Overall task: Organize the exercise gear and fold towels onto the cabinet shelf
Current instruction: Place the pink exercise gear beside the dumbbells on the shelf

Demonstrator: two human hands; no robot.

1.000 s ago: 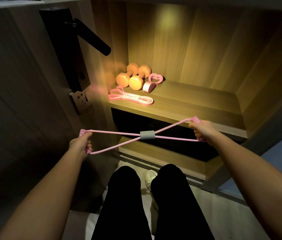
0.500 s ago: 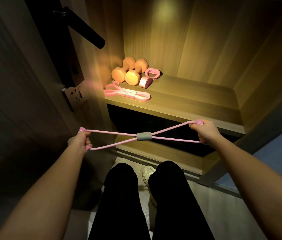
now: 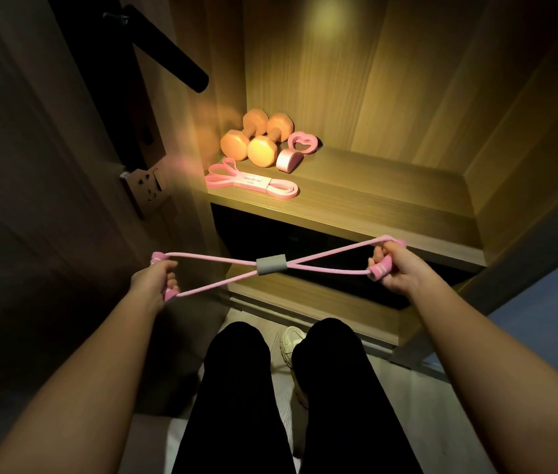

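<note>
Two ends of pink figure-eight band [image 3: 270,265], clamped in left grip [image 3: 152,280] and right grip [image 3: 400,268], dumbbells [image 3: 263,150] on shelf [image 3: 390,200]

Two orange dumbbells [image 3: 259,150], a pink heart-shaped grip [image 3: 288,159] and a folded pink band [image 3: 253,182] crowd the left end of the lit shelf [image 3: 390,206]; open wood runs across its middle and right. A black door handle [image 3: 171,63] juts in from the left.

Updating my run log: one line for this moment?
left hand, right hand grip figure-eight band | stretched | shelf holds dumbbells, flat band
</note>
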